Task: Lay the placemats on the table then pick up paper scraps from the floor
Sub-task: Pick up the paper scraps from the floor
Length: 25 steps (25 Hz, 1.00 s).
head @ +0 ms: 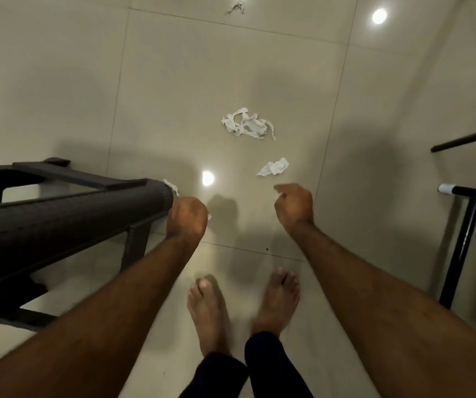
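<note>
I look straight down on a floor (173, 81) of large, glossy beige tiles with thin dark joints. Two round lamp reflections shine on it, one in the middle (208, 178) and one in the upper right (379, 16).

The paper scraps are all on the tiles. The biggest heap (247, 124), torn white strips tangled together, lies a little above the centre. A smaller crumpled piece (272, 167) lies below it to the right, just above my right hand (292, 206). One more scrap (170, 186) shows beside the corner of the dark woven chair (73, 219) that fills the left side. A far scrap (236, 7) lies at the top edge.

My left hand (186, 219) is next to the chair corner, its back to the camera and the fingers folded under. A small white bit (209, 216) shows at its right edge, but I cannot tell whether the hand holds it. My right hand has the fingers bent in toward the palm, and no paper shows in it. The two hands are well apart.

My bare feet (208, 308) stand on the tiles at the bottom centre. A black metal frame (461, 248) with a white end cap (445, 188) stands at the right edge.
</note>
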Each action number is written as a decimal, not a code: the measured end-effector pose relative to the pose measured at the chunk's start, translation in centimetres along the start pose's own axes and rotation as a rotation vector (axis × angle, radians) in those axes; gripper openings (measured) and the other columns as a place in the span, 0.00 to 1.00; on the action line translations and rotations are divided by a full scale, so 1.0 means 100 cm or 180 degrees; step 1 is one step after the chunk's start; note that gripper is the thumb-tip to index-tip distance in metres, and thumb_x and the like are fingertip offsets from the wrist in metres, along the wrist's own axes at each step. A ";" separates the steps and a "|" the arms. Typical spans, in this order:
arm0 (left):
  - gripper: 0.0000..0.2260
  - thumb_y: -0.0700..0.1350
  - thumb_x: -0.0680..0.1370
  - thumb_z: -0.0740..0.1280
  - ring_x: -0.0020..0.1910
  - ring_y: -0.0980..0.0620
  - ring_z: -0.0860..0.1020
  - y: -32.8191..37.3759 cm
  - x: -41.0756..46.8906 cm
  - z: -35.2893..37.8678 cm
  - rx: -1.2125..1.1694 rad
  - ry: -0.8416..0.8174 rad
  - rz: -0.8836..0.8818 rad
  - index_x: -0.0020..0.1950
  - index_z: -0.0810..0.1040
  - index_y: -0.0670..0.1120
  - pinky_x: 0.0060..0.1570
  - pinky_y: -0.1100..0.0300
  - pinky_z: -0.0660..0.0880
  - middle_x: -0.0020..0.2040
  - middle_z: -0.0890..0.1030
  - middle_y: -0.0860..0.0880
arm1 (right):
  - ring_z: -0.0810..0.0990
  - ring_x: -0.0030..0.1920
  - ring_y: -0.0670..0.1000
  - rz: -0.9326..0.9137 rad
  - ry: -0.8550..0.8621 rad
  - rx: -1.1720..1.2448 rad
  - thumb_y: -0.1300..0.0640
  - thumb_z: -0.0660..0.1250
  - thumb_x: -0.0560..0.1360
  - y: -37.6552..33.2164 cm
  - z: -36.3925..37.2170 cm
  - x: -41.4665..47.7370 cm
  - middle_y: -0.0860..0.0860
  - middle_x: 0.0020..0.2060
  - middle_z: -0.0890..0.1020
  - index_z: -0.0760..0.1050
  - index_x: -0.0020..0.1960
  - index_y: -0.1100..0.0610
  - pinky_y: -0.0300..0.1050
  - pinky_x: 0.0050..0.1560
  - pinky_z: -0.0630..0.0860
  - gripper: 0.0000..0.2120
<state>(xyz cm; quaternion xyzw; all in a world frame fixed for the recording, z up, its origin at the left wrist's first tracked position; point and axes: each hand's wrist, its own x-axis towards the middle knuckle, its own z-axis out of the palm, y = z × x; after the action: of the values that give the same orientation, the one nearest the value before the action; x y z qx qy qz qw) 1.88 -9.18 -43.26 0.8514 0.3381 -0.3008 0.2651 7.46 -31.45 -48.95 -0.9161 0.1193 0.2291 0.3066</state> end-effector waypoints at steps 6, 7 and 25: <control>0.12 0.42 0.84 0.61 0.61 0.49 0.78 -0.017 0.044 0.016 0.1351 -0.0139 0.0539 0.65 0.79 0.44 0.61 0.58 0.74 0.61 0.81 0.46 | 0.79 0.50 0.62 -0.0392 0.0457 -0.0525 0.55 0.66 0.74 -0.026 0.013 0.068 0.60 0.51 0.80 0.80 0.53 0.64 0.48 0.49 0.74 0.14; 0.11 0.41 0.84 0.61 0.61 0.49 0.78 -0.022 0.045 0.016 0.1656 -0.0200 0.0616 0.64 0.79 0.43 0.60 0.58 0.74 0.61 0.81 0.46 | 0.78 0.51 0.62 -0.0436 0.0397 -0.0675 0.51 0.68 0.74 -0.026 0.021 0.072 0.60 0.51 0.79 0.79 0.53 0.63 0.49 0.49 0.74 0.16; 0.08 0.43 0.83 0.63 0.50 0.51 0.80 -0.054 0.065 -0.005 0.2076 0.0142 0.0111 0.58 0.79 0.44 0.41 0.58 0.71 0.54 0.82 0.47 | 0.74 0.66 0.55 -0.1982 -0.1754 -0.0539 0.61 0.64 0.76 -0.148 0.163 0.023 0.51 0.68 0.75 0.69 0.73 0.49 0.51 0.66 0.72 0.26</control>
<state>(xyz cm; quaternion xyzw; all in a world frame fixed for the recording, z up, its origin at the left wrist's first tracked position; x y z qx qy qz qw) 1.89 -2.76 -48.73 0.9035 0.2151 -0.3699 -0.0239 9.10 -10.02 -54.12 -0.8349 -0.2688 0.3709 0.3052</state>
